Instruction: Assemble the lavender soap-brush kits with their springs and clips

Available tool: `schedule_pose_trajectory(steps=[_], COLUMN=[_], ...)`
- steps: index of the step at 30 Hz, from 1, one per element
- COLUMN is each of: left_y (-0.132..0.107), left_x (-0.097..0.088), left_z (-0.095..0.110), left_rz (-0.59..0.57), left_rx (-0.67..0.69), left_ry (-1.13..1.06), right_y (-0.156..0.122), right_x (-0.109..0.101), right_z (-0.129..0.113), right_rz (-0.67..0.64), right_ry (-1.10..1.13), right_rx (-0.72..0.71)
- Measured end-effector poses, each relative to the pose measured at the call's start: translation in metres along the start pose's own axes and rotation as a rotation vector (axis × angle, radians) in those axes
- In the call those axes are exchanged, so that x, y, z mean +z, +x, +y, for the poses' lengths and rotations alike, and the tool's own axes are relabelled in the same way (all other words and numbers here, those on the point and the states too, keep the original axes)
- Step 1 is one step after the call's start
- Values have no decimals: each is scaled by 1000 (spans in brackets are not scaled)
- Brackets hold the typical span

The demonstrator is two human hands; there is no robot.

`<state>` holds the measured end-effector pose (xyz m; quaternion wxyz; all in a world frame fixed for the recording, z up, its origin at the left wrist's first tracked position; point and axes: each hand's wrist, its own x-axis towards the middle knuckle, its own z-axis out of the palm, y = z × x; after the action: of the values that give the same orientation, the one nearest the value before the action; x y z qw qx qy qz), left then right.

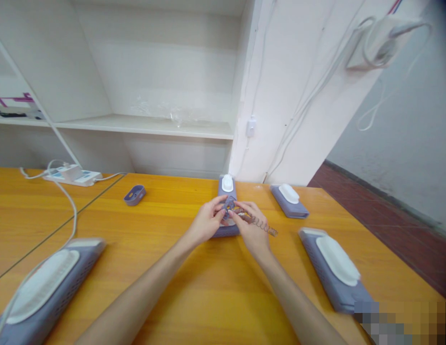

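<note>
Near the middle of the table, my left hand (205, 221) pinches a small purple-grey plastic part (228, 205) between thumb and fingers. My right hand (254, 232) meets it from the other side, its thumb and fingertips closed at the part. A thin brown coil (267, 226), like a spring, runs out of my right hand to the right; its inner end is hidden by the fingers. Directly below and behind both hands lies a purple-grey device (226, 232) with a white oval piece (227, 183) at its far end.
Similar purple-grey devices with white ovals lie at the near left (74, 282), right (331, 268) and back right (289, 201). A small purple-grey cup-like part (134, 195) sits left of centre. A power strip (74, 175) trails a white cable across the table's left side. White shelving (151, 125) stands behind.
</note>
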<state>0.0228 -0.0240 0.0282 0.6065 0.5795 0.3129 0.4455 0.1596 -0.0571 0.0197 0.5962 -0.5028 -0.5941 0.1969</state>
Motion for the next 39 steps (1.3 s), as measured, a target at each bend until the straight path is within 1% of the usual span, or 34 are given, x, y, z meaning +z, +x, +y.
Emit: schedule_pose_trajectory(steps=[3,9,13,15,19,25,29,32,35,39], left_y=[1,0,0,1,1,0,0,0,-1,-2], left_x=[-1,-3,-3,-4,-6,-6,-4,-3,-3,-5], left_z=[1,12,13,11,10,17,15,14,16,20], left_rz=[24,58,54,58,82,23,62,78,49,11], left_rx=[17,18,0,4,10,16,-7,13,37,35], left_ry=[34,139,185,188,120,107,161,209,230,245], right_y=[0,2,3,2,2,2,1,0,0,0], right_x=[0,-3,-4,-4,-4,-5,-4,-4,-5,-4], right_z=[2,1,-3,-5,-7,-4,0,1,0,-1], right_rz=[-46,-31,-38,-34,-48,-37,-16,-32,-41,-32], right_ry=[-3,-17,-8,-23,-35,-25,-17,-19,-28,-21], right_rx=[-16,-38,-58,-85,-132,-165,-201,-220,-209,-190])
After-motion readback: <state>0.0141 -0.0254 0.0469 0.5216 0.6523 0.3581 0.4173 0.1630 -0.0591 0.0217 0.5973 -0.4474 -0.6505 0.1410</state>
